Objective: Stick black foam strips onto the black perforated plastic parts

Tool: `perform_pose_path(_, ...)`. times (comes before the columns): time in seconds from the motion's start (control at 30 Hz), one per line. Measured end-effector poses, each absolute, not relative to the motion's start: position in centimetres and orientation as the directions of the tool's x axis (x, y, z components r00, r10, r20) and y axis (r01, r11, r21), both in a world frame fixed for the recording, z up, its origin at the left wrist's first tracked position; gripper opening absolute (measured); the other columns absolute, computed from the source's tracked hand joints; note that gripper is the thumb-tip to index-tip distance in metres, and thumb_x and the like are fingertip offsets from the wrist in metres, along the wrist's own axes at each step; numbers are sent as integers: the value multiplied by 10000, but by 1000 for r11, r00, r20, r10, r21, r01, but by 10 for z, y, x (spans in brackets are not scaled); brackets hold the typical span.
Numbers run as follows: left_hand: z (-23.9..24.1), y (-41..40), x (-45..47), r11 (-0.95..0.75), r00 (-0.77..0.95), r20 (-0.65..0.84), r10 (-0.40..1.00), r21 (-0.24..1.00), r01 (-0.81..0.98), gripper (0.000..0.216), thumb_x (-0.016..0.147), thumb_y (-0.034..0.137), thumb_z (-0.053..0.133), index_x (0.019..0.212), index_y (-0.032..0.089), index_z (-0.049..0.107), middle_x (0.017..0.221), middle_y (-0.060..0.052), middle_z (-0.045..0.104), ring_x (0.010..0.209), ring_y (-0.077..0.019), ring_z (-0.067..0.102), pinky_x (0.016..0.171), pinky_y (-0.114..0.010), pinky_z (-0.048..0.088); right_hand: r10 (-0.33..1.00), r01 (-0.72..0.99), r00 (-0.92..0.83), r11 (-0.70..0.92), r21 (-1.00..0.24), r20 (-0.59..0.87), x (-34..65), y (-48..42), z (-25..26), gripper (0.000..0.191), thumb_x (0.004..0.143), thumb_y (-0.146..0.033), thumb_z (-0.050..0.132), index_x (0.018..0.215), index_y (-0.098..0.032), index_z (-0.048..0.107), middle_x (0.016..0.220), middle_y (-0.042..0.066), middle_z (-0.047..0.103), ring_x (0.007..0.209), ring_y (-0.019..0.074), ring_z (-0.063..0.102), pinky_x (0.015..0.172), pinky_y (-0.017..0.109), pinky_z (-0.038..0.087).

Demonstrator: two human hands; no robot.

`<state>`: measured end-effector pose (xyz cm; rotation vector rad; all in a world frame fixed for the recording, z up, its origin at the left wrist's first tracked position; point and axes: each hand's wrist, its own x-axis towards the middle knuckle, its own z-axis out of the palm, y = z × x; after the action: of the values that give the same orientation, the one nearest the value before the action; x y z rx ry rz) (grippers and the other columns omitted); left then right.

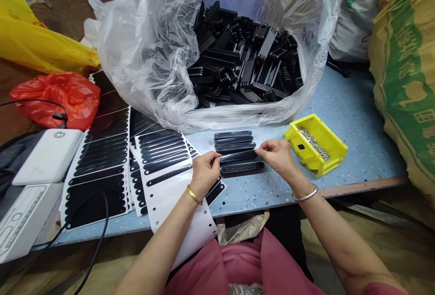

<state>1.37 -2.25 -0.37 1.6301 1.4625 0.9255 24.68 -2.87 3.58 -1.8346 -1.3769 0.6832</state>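
Observation:
Between my two hands a glossy black adhesive strip [238, 156] is stretched out nearly level. Its left end is pinched by my left hand [205, 172], and its right end by the fingertips of my right hand [277, 153]. What lies directly under the strip is hidden. Just beyond it, several black plastic bars [234, 141] lie side by side on the table. A black bar with a lattice pattern [242, 167] lies on the near side. Left of these, under my left forearm, is a white sheet of black strips [166, 161], partly bare of strips.
A clear plastic bag [142, 55] full of black plastic parts [244, 64] stands behind. At right, a yellow bin [335, 161] holds small metal pieces. More strip sheets [97, 168], a white power bank [45, 159], a box [23, 222] and a red bag [61, 98] sit left.

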Motion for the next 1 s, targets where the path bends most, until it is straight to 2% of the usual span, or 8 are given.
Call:
perform_pose_path(0.17, -4, -22, 13, -80, 94, 42, 995, 885, 459, 187, 814, 210, 562, 822, 189, 748, 650, -22, 711, 620, -174, 689, 547, -242, 503, 961, 633, 275, -147, -760, 43, 247, -30, 40, 165, 640, -280, 721, 511, -196, 661, 473, 11, 613, 470, 139, 512, 493, 276, 365)
perform_pose_path(0.27, -5, -22, 13, -81, 93, 42, 995, 884, 461, 187, 816, 211, 563, 832, 187, 748, 658, -24, 714, 624, -175, 691, 550, -243, 506, 963, 612, 266, -144, -778, 31, 249, -29, 39, 175, 634, -303, 730, 516, -191, 665, 478, 14, 612, 479, 137, 505, 501, 280, 366)
perform_pose_path(0.5, -6, -21, 13, -85, 89, 48, 995, 875, 477, 190, 809, 183, 562, 843, 184, 748, 674, -28, 722, 644, -181, 698, 557, -247, 507, 948, 362, 304, -207, -909, -96, 263, -22, 37, 209, 561, -271, 742, 449, -179, 591, 422, -21, 511, 436, 94, 406, 439, 252, 314)
perform_pose_path(0.73, -2, -22, 15, -46, 73, 13, 997, 886, 461, 210, 829, 202, 550, 866, 179, 755, 686, -30, 723, 645, -172, 695, 569, -246, 510, 986, 122, 91, -149, -981, -139, 270, -37, 75, 221, 632, -301, 838, 582, -160, 675, 514, 25, 634, 476, 123, 563, 476, 244, 430)
perform_pose_path(0.87, 0, -23, 15, -15, 69, -16, 998, 901, 434, 220, 824, 202, 547, 878, 175, 758, 646, -19, 701, 580, -153, 667, 544, -237, 498, 995, -23, 60, -82, -996, -83, 269, -49, 99, 236, 639, -290, 883, 618, -168, 683, 575, 26, 656, 498, 132, 602, 496, 252, 468)
perform_pose_path(1.0, 4, -24, 14, 92, 38, -111, 993, 939, 331, 251, 826, 209, 521, 917, 155, 750, 564, 11, 623, 470, -125, 603, 468, -220, 466, 992, -59, 55, -110, -992, -114, 258, -52, 101, 269, 608, -290, 910, 587, -165, 672, 564, 26, 648, 474, 129, 589, 470, 251, 460)
